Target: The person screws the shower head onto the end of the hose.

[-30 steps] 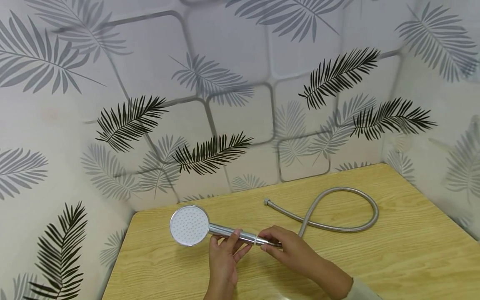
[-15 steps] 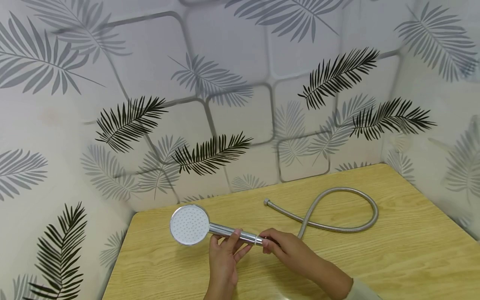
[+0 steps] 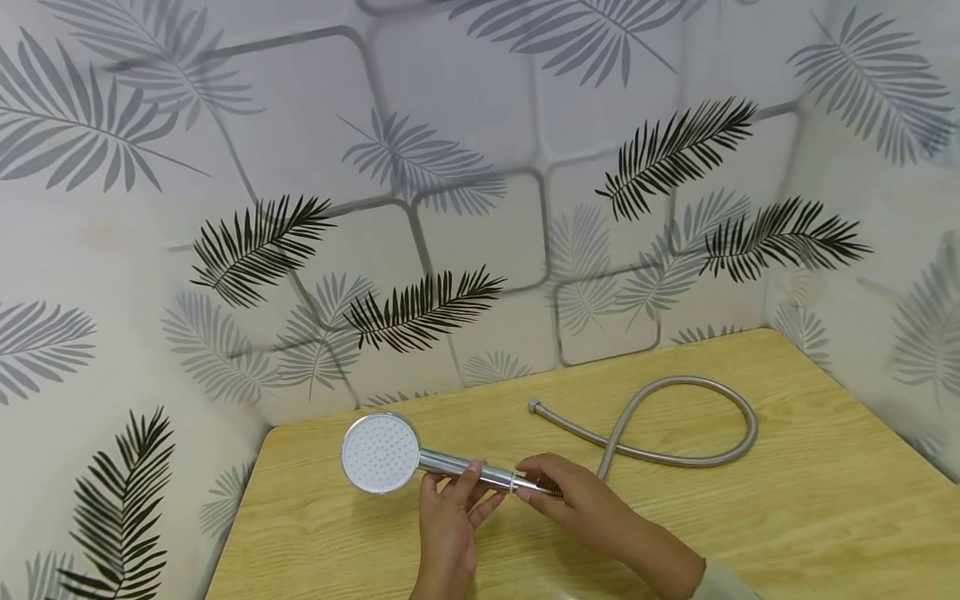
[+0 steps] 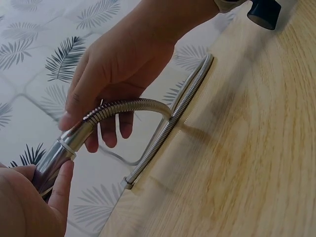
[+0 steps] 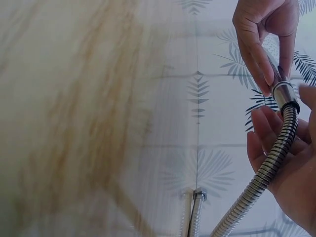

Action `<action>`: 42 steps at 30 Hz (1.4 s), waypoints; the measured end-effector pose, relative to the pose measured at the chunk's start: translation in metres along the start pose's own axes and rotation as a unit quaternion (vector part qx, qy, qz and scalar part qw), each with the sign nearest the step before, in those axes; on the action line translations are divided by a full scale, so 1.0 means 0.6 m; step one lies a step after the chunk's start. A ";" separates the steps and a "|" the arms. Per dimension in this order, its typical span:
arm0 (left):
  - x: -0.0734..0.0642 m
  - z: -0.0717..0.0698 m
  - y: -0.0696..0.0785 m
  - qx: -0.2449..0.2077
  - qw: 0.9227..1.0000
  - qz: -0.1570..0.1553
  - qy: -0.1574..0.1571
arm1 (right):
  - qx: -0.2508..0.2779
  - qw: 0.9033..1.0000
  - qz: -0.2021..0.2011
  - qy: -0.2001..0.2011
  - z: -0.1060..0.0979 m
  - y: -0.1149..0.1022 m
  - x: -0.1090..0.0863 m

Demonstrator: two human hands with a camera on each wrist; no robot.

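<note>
My left hand (image 3: 447, 529) holds the chrome handle of a hand shower (image 3: 381, 452), its round white spray face turned up toward the head camera. My right hand (image 3: 581, 500) is at the lower end of the handle, thumb and fingers around the metal end fitting of a shower hose (image 3: 678, 458). In the left wrist view, the ribbed hose (image 4: 140, 104) curves away from that fitting beneath the right hand (image 4: 123, 54). The right wrist view shows the fitting (image 5: 285, 96) in line with the handle, with the fingers loosely curled behind the hose.
On the wooden table (image 3: 315, 533), the rest of the hose lies in a loop, its free end nut (image 3: 533, 406) near the back edge. A leaf-patterned wall (image 3: 480, 250) stands behind the table. A dark object (image 4: 264, 14) shows at the left wrist view's upper right.
The right fingers closed farther over the fitting half a second ago, then drew back, so its tapered end shows again. The left hand and shower head have barely moved.
</note>
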State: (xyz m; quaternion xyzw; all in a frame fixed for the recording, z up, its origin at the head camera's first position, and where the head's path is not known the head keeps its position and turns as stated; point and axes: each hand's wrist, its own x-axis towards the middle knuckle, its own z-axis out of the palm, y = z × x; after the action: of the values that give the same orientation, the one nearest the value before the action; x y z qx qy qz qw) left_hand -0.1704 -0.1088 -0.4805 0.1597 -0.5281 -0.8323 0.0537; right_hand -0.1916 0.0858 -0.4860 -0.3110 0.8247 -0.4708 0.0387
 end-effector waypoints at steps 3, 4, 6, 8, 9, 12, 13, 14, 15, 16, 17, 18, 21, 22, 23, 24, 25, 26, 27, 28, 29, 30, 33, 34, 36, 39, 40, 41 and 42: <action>0.000 0.000 -0.002 -0.004 1.000 0.003 0.000 | -0.021 0.999 -0.019 0.022 0.001 0.000 0.000; 0.000 0.000 -0.002 -0.005 1.000 0.003 0.000 | -0.028 0.999 -0.027 0.028 0.001 0.001 -0.001; -0.001 0.000 -0.002 -0.007 1.000 0.002 0.000 | -0.034 0.998 -0.036 0.034 0.002 0.002 -0.001; -0.001 0.000 -0.002 -0.008 1.000 0.000 0.000 | -0.029 0.998 -0.037 0.033 0.002 0.003 0.000; -0.002 0.000 -0.002 -0.007 1.000 -0.001 0.000 | -0.026 0.998 -0.038 0.032 0.003 0.003 0.000; -0.001 0.000 -0.002 -0.006 1.000 0.000 -0.002 | -0.016 0.999 -0.039 0.031 0.003 0.003 0.001; -0.002 0.000 -0.002 -0.004 1.000 0.000 -0.002 | -0.015 0.999 -0.040 0.032 0.003 0.004 0.001; -0.001 0.000 -0.003 -0.002 1.000 -0.001 -0.002 | -0.013 0.999 -0.042 0.031 0.003 0.004 0.001; -0.001 0.000 -0.003 -0.001 1.000 0.000 -0.002 | -0.012 0.999 -0.043 0.030 0.003 0.004 0.000; 0.000 0.000 -0.003 -0.001 1.000 0.000 -0.003 | -0.009 0.999 -0.043 0.029 0.003 0.003 0.001; 0.000 0.000 -0.004 -0.001 1.000 -0.001 -0.002 | -0.007 0.999 -0.043 0.028 0.002 0.003 0.000; 0.001 0.000 -0.004 0.000 1.000 -0.002 -0.002 | -0.005 0.999 -0.042 0.027 0.002 0.003 0.000; 0.003 0.000 -0.005 -0.002 1.000 -0.001 -0.003 | -0.006 0.999 -0.036 0.025 0.001 0.002 0.000; 0.003 0.000 -0.005 -0.002 1.000 -0.001 -0.003 | -0.007 0.999 -0.032 0.025 0.001 0.002 0.001; 0.004 0.000 -0.006 -0.001 1.000 0.000 -0.005 | -0.007 0.999 -0.027 0.024 0.000 0.002 0.000; 0.004 0.000 -0.006 -0.002 1.000 0.001 -0.005 | -0.007 0.999 -0.022 0.022 0.000 0.002 0.001; 0.004 0.000 -0.007 -0.002 1.000 0.003 -0.006 | -0.006 1.000 -0.018 0.021 0.000 0.002 0.001; 0.003 0.000 -0.006 -0.002 1.000 0.004 -0.007 | -0.005 1.000 -0.014 0.019 0.000 0.002 0.001; 0.003 0.000 -0.007 -0.001 1.000 0.004 -0.006 | -0.001 1.000 -0.011 0.017 0.000 0.001 0.001; 0.003 0.000 -0.007 -0.002 1.000 0.004 -0.006 | 0.002 1.000 -0.009 0.014 0.000 0.001 0.000; 0.003 0.000 -0.007 -0.003 1.000 0.004 -0.005 | 0.005 1.000 -0.007 0.011 0.000 0.000 0.000; 0.003 0.000 -0.007 -0.005 1.000 0.003 -0.004 | 0.008 1.000 -0.007 0.008 0.000 0.000 0.000; 0.003 0.000 -0.006 -0.008 1.000 0.002 -0.003 | 0.006 1.000 -0.004 0.001 -0.001 -0.001 -0.001; 0.003 0.001 -0.006 -0.008 1.000 0.002 -0.003 | 0.005 1.000 -0.003 -0.002 -0.001 -0.002 -0.001; 0.002 0.001 -0.005 -0.009 1.000 0.002 -0.003 | 0.003 1.000 -0.001 -0.008 -0.001 -0.002 -0.002; 0.002 0.003 -0.005 -0.009 1.000 0.002 -0.001 | 0.001 1.000 -0.001 -0.016 -0.002 -0.001 -0.003; 0.001 0.003 -0.004 -0.010 1.000 0.001 -0.001 | 0.002 1.000 -0.001 -0.018 -0.002 -0.001 -0.003; 0.000 0.004 -0.004 -0.011 1.000 0.002 -0.001 | 0.003 1.000 -0.001 -0.020 -0.003 -0.001 -0.003; -0.001 0.005 -0.004 -0.013 1.000 0.002 -0.001 | 0.003 1.000 -0.002 -0.021 -0.004 -0.001 -0.003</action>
State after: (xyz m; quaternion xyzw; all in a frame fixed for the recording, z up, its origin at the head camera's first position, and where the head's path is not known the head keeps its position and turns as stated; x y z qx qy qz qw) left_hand -0.1705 -0.1052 -0.4811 0.1574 -0.5176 -0.8391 0.0566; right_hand -0.1905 0.0882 -0.4846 -0.3221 0.8218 -0.4667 0.0562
